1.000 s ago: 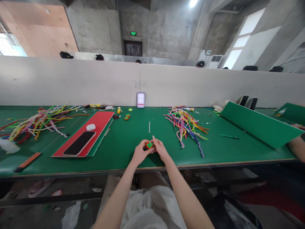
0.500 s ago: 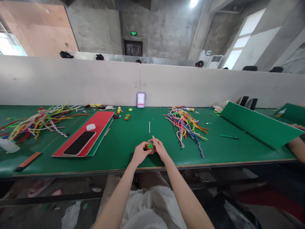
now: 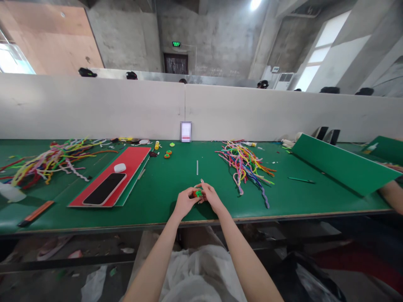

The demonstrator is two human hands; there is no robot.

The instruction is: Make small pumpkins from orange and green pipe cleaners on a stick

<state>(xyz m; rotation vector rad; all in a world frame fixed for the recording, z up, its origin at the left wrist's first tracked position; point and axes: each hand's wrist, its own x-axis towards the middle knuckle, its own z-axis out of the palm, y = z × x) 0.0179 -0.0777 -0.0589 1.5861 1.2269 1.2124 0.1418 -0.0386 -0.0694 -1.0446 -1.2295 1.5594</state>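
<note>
Two hands at work near the front of a green table; the left hand grasps a small orange-and-green piece between fingers and thumb; the right hand grips the same piece from its right side, its fingers partly hiding it; whether the piece touches the tabletop cannot be told. The piece lies a little back from the table's front edge, which passes beneath both forearms; straight ahead, near the fingertips, lies a thin pale stick, and well beyond it a small screen stands against the white partition that bounds the far side. To the left, a strip of green surface separates the hands from a red board, whose near end lies close to the front edge and bears a phone; to the right, a narrower strip reaches to a heap of fuzzy stems, one purple end pointing toward the front edge; farther right lie a green pen and a tilted green panel, its near corner close to the front edge.
</note>
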